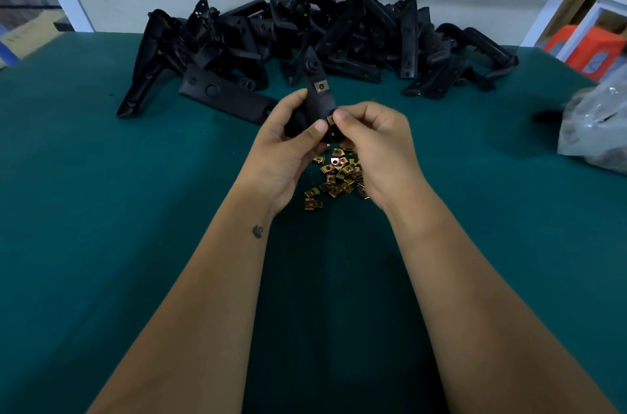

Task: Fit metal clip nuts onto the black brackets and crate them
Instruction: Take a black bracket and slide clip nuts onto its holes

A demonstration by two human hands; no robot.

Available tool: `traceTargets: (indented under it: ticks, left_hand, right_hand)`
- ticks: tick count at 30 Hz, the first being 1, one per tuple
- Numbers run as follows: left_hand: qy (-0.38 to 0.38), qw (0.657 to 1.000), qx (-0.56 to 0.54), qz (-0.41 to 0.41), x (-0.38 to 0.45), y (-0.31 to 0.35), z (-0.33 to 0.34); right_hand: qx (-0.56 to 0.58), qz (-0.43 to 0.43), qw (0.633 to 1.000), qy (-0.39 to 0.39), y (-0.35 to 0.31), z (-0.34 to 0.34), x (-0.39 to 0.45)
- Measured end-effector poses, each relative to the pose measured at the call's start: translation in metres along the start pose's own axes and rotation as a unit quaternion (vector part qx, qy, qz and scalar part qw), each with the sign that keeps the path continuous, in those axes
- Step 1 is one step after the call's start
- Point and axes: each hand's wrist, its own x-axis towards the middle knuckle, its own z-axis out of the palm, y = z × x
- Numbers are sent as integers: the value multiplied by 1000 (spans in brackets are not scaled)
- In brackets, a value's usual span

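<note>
My left hand (288,138) grips a black bracket (317,98) and holds it upright above the green table, its pointed end up. One brass clip nut (320,86) sits fitted on the bracket's upper part. My right hand (373,142) pinches at the bracket's lower edge beside my left thumb; whatever is between its fingertips is hidden. A loose heap of brass clip nuts (336,176) lies on the table just below both hands. No crate is in view.
A big pile of black brackets (305,37) spreads along the back of the green table (135,210), against the white wall. A clear plastic bag (597,122) lies at the right edge. An orange stool (583,47) stands beyond the table's right corner.
</note>
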Motion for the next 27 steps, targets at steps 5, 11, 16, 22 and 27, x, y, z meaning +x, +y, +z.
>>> traceTargets:
  ticks: [5, 11, 16, 22, 27]
  left_hand:
    - [39, 999, -17, -2, 2, -1, 4]
    - [59, 995, -72, -33, 3, -4, 8]
    - [60, 995, -66, -42, 4, -4, 11]
    - [94, 993, -55, -39, -1, 3, 12]
    - [212, 977, -26, 20, -4, 8, 7]
  right_hand:
    - [17, -16, 999, 28, 1, 4, -3]
    - [-176, -126, 972, 89, 0, 14, -9]
    - [-238, -199, 945, 107, 1, 15, -11]
    - [-216, -183, 951, 124, 4, 13, -9]
    - [-190, -164, 957, 145, 9, 3, -5]
